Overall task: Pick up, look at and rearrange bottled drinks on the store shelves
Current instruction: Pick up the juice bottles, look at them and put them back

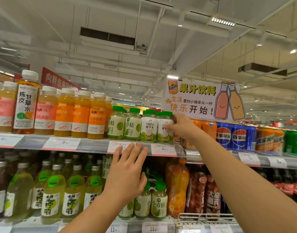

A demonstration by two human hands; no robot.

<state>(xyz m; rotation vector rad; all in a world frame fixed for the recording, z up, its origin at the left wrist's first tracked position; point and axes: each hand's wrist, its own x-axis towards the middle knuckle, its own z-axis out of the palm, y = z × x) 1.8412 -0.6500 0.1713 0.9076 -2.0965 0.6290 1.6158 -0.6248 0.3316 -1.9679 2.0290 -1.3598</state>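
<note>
On the top shelf [94,145] stand small green-capped bottles with white labels. My right hand [181,126] reaches up and grips the rightmost coconut water bottle [163,130], thumb on its label and fingers behind it. A matching coconut water bottle [148,128] stands just left of it, then two green citrus bottles [132,126]. My left hand [127,170] is raised below, fingers straight, fingertips at the shelf's price strip near a pink-edged price tag [118,147]. It holds nothing.
Orange juice bottles [80,115] and a tall tea bottle [26,105] fill the top shelf's left. Pepsi cans [235,135] and other cans stand right, under a Fanta juice sign [201,101]. The lower shelf holds lemon drink bottles [70,194], small citrus bottles [158,200] and large bottles [177,187].
</note>
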